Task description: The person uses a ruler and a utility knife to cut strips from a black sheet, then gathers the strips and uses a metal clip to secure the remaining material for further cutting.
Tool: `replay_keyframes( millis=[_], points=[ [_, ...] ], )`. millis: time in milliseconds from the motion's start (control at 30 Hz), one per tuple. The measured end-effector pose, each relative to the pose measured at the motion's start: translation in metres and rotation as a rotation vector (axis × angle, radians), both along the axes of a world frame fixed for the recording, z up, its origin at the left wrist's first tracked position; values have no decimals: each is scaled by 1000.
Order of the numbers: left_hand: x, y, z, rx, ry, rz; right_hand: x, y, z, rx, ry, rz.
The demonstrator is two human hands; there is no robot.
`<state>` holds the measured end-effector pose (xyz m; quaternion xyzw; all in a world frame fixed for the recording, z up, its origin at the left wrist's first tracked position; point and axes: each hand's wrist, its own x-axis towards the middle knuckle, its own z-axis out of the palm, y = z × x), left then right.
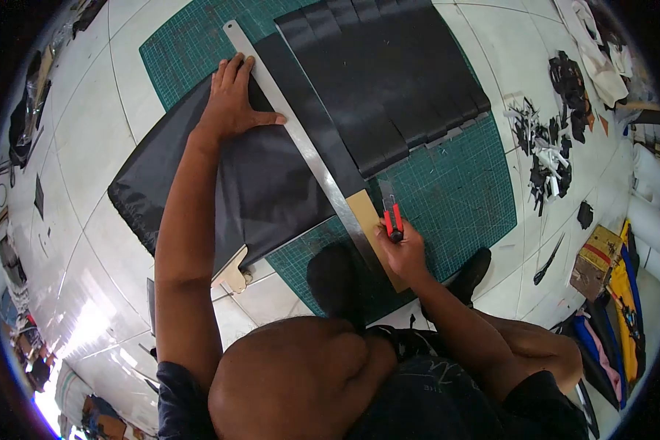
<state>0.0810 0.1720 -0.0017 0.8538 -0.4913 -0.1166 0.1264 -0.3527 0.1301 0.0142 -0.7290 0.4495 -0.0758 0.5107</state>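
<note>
Black sheet [275, 180] under ruler [317, 160]: we're likely aligning a cut. Left hand [231, 106] splayed on ruler, right hand [405, 255] clamped round cutter [393, 220] beside it; next likely needs ruler steady.

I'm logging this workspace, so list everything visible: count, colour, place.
Metal ruler: 1, silver, centre
Utility knife: 1, red and black, in right hand
Sheet material: uncounted layers, black, under ruler
Overlapping strips: uncounted, black, upper centre
Flat strip: 1, tan, beside ruler
Cutting mat: 1 or more, green, floor
Scraps: uncounted, black and white, right
Scissors: 1, dark, right floor
Box: 1, brown, right
Rolls: several, white, right edge
Tiles: many, white, floor
Edge clutter: uncounted, mixed, both sides
Covered feet: 2, black, near mat edge
Left hand: 1, on ruler
Right hand: 1, around knife
</note>
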Motion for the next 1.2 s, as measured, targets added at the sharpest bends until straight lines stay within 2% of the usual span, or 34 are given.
replay_keyframes(
  millis=[433,533,633,733,833,1000,1133,1200],
  points=[
    [2,-1,-2,3,21,-1,4,-2,2,5,-27,-8],
    [3,-1,-1,8,41,-12,1,-3,0,79,41,-15],
    [2,-2,0,11,40,-13,0,-2,-5,-2,-30,-10],
    [3,-1,0,-3,36,-12,0,-3,-6,-64,5,25],
    [1,-1,-1,-28,6,-10,1,-4,1,24,28,23],
    [1,-2,1,-6,1,-8,2,-3,1,-25,-44,32],
    [-7,-10,19,145,-107,9,-22,-3,-9,-36,-15,-43],
    [-14,-16,32,280,-183,23,-39,-19,-21,-204,-20,-178]
  ],
)
